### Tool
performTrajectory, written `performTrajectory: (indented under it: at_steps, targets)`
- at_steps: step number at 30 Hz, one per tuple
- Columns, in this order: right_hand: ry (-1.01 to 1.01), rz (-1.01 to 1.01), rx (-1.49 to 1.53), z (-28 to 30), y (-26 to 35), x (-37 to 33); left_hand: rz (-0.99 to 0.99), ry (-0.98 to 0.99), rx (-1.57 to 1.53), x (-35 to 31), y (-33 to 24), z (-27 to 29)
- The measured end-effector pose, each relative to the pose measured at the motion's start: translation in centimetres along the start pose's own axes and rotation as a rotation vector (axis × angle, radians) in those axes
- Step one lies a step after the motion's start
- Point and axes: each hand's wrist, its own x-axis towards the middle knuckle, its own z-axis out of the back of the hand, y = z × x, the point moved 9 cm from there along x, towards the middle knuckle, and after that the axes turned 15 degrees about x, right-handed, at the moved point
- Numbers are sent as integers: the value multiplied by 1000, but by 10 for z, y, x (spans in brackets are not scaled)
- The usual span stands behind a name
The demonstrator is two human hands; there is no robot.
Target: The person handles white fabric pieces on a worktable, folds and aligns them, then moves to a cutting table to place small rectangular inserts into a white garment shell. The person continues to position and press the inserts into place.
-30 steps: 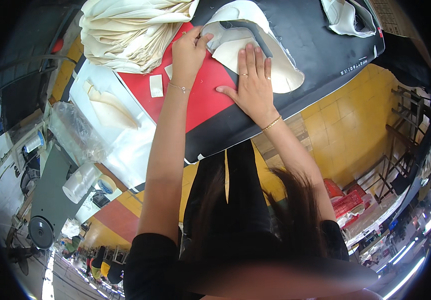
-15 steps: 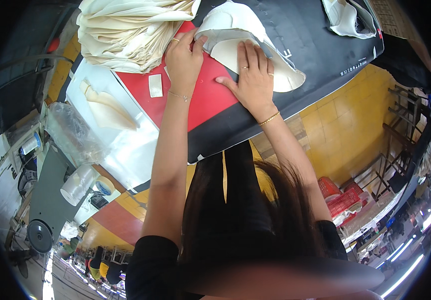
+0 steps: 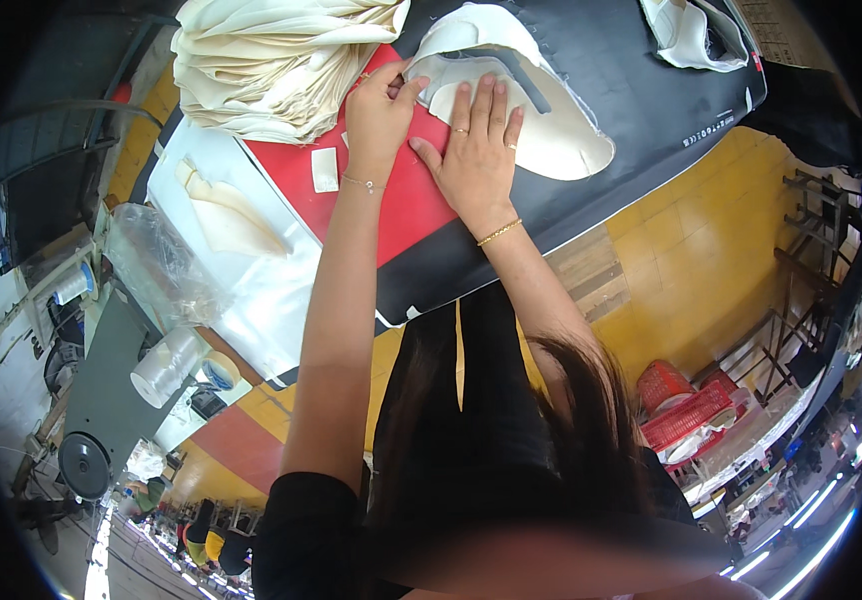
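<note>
A curved cream fabric piece (image 3: 561,140), stitched along one edge, lies on the black table mat with a dark gap between its layers. My left hand (image 3: 383,112) is closed at its left end, thumb and fingers pinched together at the fabric's edge. What lies right between those fingertips is partly hidden. My right hand (image 3: 479,155) rests flat on the near part of the piece, fingers stretched and thumb out to the left. A small cream fabric rectangle (image 3: 325,170) lies left of my left wrist on a red sheet (image 3: 406,215).
A tall stack of cream fabric pieces (image 3: 281,70) stands at the far left. Another sewn cream piece (image 3: 696,38) is at the far right. A loose cream piece (image 3: 231,215) lies on the white sheet, beside a clear plastic bag (image 3: 166,260). Red baskets (image 3: 691,410) stand lower right.
My right hand has slid left over the fabric, closer to my left hand. The dark gap between the layers shows more. My left fingers have curled in more tightly.
</note>
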Motion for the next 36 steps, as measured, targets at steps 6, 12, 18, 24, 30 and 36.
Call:
performTrajectory:
  at_steps: [6, 12, 18, 24, 30, 36]
  targets:
    - [73, 87, -52, -1, 2, -4, 7, 18, -6, 1, 7, -7]
    - [183, 267, 48, 18, -3, -6, -76, 29, 178, 5, -3, -8]
    - [130, 245, 86, 20, -14, -6, -43, 115, 381, -4, -11, -20]
    - [16, 94, 137, 21, -20, -2, -42, 119, 427, -8, -21, -22]
    - [-184, -93, 66, 9, -16, 15, -9, 189, 441, -8, -14, -28]
    - [-249, -86, 82, 7, -23, 28, -18, 179, 474, -9, -13, -32]
